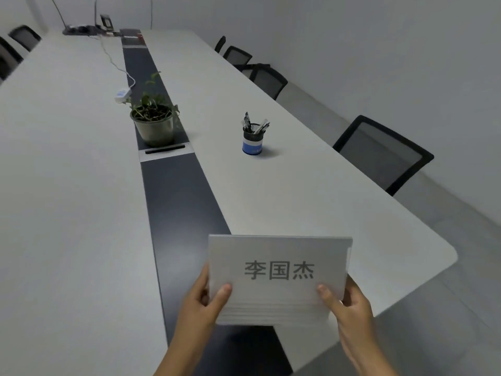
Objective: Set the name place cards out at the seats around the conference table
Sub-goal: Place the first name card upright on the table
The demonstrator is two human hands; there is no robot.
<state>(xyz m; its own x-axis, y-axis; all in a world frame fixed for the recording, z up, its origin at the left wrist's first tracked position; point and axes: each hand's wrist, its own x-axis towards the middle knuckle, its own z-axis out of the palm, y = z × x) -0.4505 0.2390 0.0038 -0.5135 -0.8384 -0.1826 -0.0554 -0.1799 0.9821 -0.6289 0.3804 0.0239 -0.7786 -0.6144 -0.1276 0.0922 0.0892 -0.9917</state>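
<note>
White place cards [279, 278], a whole stack of them, are held above the near end of the conference table [298, 191], over the dark strip [179, 207] that runs along its middle. The top card shows three printed black characters and faces the camera. The left hand [208, 299] grips the stack at its lower left corner, the thumb lying on the front face and the other fingers hidden behind. The right hand [349, 302] grips the lower right corner in the same way, thumb on the front. Both hands are closed on the stack, and it does not touch the table.

Further along the table a potted plant [153, 120] stands on the dark strip, just behind a cable slot. To its right, on the white surface, stands a pen holder [253, 139] with several pens. A white cable with an adapter [122, 95] lies beyond the plant. Black mesh chairs [379, 156] stand along the right side of the table, and more are at the far left
</note>
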